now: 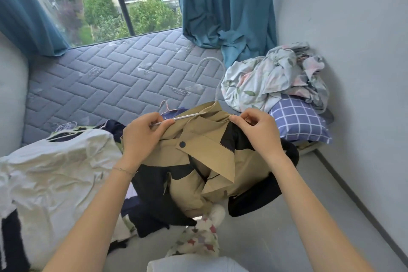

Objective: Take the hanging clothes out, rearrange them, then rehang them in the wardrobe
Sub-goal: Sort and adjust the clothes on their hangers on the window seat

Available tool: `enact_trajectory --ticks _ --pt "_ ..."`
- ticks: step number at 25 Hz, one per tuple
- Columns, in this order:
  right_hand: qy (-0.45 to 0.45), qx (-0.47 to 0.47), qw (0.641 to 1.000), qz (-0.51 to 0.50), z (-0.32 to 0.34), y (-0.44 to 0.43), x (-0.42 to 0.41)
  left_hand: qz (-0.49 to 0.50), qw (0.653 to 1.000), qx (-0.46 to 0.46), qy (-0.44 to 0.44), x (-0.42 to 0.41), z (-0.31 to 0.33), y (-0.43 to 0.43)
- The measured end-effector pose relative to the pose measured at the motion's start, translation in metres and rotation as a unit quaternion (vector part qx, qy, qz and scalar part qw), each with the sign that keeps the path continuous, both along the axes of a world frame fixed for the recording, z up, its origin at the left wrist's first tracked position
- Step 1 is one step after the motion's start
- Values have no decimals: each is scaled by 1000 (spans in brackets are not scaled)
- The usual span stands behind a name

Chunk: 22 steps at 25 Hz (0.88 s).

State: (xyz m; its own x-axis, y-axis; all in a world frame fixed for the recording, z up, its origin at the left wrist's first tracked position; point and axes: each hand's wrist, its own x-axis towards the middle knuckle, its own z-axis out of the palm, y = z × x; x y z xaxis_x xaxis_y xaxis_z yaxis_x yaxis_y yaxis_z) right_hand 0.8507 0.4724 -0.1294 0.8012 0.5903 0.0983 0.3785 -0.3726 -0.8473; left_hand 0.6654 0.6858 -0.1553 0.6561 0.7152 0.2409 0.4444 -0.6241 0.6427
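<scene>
A tan and black jacket (205,161) hangs in front of me over the foot of the bed, partly on a white wire hanger (212,73) whose hook stands up above the collar. My left hand (143,134) pinches the hanger's left arm together with the jacket's shoulder. My right hand (256,130) pinches the jacket's right shoulder fabric near the collar. A white garment (55,172) on another hanger lies on the bed to the left. Dark blue clothes (114,128) and a pink hanger (165,106) lie behind the jacket.
The bare quilted grey mattress (110,77) stretches to the window. A crumpled floral sheet (276,77) and a blue checked pillow (300,121) sit at the right by the wall. Teal curtains (220,6) hang at the back. Grey floor (309,205) runs along the right wall.
</scene>
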Motion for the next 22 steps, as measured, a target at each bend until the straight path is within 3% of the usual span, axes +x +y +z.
enact_trajectory --ticks 12,22 --pt "-11 -60 998 -10 -14 -38 205 -4 998 -54 -8 208 -36 -39" --pt "-52 -59 995 62 4 -14 338 91 992 -81 -22 314 -31 -50"
